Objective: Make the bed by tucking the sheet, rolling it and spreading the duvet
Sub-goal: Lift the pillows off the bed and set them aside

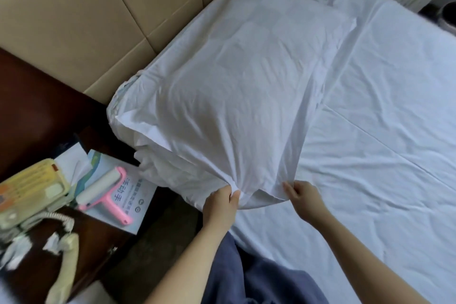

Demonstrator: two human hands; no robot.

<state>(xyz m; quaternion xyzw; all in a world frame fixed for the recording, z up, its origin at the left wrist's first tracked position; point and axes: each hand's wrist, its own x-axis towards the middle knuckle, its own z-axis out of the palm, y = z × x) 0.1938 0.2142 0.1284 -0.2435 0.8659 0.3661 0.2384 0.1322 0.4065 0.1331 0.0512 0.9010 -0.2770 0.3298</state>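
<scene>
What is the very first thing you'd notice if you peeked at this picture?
Probably the big white pillow at the head of the bed, with the left hand and right hand pinching its near edge. Next, the pink lint roller on the dark nightstand to the left, beside a cream telephone.

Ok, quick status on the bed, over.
Left hand pinching the pillow corner, right hand holding its edge. Sheet spread flat, creased. Nothing in the way.
</scene>
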